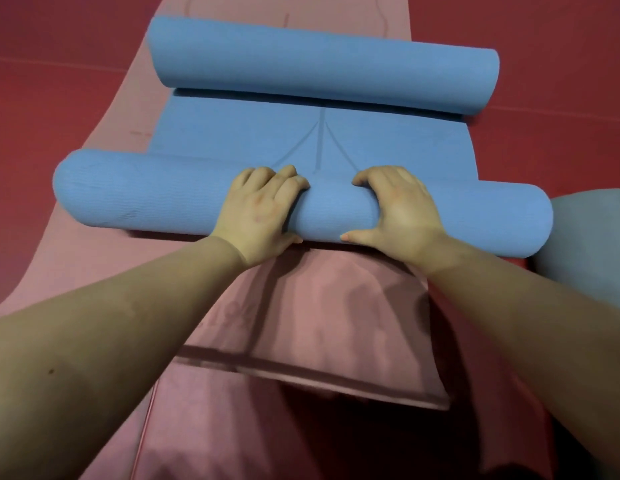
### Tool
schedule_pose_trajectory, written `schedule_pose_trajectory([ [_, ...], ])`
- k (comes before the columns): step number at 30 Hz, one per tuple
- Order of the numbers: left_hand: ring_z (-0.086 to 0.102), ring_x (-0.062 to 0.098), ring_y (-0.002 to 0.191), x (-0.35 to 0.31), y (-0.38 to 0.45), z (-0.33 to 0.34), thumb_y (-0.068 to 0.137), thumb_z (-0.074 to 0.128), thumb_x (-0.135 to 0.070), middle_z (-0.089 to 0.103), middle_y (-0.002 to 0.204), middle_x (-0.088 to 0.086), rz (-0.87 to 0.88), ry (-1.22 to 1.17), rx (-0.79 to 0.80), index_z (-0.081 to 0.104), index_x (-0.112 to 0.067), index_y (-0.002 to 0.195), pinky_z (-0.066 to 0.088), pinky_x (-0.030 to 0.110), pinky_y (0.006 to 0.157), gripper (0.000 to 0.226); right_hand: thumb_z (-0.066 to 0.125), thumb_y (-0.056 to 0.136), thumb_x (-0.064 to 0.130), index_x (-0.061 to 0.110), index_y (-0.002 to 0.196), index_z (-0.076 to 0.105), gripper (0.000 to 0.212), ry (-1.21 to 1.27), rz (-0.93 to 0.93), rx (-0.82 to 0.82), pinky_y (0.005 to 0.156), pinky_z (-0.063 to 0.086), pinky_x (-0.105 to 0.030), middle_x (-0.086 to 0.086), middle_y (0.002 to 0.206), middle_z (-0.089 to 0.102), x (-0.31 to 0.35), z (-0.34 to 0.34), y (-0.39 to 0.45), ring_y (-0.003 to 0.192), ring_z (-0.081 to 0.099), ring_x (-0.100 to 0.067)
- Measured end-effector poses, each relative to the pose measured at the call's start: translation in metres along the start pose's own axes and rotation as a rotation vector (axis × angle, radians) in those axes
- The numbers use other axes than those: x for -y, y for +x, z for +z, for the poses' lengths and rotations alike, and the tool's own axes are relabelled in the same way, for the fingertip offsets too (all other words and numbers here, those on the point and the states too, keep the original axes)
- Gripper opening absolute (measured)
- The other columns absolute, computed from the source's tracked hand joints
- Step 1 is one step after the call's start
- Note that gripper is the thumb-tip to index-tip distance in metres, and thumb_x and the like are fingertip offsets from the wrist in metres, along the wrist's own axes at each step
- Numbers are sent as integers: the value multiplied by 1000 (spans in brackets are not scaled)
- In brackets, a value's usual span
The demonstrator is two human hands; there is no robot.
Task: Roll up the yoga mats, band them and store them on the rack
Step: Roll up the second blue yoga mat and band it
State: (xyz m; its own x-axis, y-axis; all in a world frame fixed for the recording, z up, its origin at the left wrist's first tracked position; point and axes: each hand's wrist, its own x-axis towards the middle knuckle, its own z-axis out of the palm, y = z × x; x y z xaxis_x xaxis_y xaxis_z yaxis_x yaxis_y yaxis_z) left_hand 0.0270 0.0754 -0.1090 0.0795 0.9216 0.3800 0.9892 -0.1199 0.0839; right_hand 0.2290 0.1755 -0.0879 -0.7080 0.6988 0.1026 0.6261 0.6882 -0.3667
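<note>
A blue yoga mat [315, 140] lies across a pink yoga mat [104, 268] on the floor. Its near end is wound into a thick roll [139, 192], and its far end curls into a second roll [322, 67]. A short flat stretch with printed lines lies between the two rolls. My left hand [260, 209] grips the near roll just left of its middle, fingers curled over the top and thumb on the near side. My right hand [402, 209] grips the same roll just right of the middle in the same way.
Dark red floor [52, 98] surrounds the mats. The pink mat runs from the far edge of the view to under my arms, with a folded flap [336, 327] close to me. A grey rounded object [592, 237] sits at the right by the roll's end.
</note>
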Motion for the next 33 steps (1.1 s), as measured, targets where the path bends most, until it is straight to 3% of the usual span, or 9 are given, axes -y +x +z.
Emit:
schedule_pose_trajectory([
  [5,44,25,85,-25,-38,-44,47,84,-42,61,114,8,7,-17,-15,52,-11,111,32,37,75,77,87,50,43,15,109,59,71,12,-62,-101,92,30,-26,0,109,59,29,-18,-48,105,50,-21],
  [14,43,23,85,-107,-131,-130,46,85,-43,61,115,9,-35,-39,63,47,-12,113,31,37,75,83,90,49,38,15,107,61,69,72,5,20,91,37,-35,-1,108,61,101,-65,-166,105,53,-25],
  [18,44,25,85,-132,-177,-149,47,85,-41,62,114,10,-32,-49,57,47,-12,112,33,37,75,80,91,44,40,16,103,62,71,62,9,-10,89,43,-37,-1,104,63,124,-58,-216,99,58,-25],
  [29,45,26,87,-149,-234,-102,37,88,-44,64,113,14,-67,-77,266,46,-12,113,32,39,80,92,89,49,42,14,112,60,75,29,108,167,95,41,-38,-2,113,61,120,8,-264,109,55,-26],
  [33,43,27,95,-141,-240,-87,41,88,-43,62,117,16,-97,-162,288,45,-12,119,32,38,87,94,86,51,45,14,118,57,79,-27,94,62,103,39,-43,-8,120,61,114,34,-279,114,54,-28],
])
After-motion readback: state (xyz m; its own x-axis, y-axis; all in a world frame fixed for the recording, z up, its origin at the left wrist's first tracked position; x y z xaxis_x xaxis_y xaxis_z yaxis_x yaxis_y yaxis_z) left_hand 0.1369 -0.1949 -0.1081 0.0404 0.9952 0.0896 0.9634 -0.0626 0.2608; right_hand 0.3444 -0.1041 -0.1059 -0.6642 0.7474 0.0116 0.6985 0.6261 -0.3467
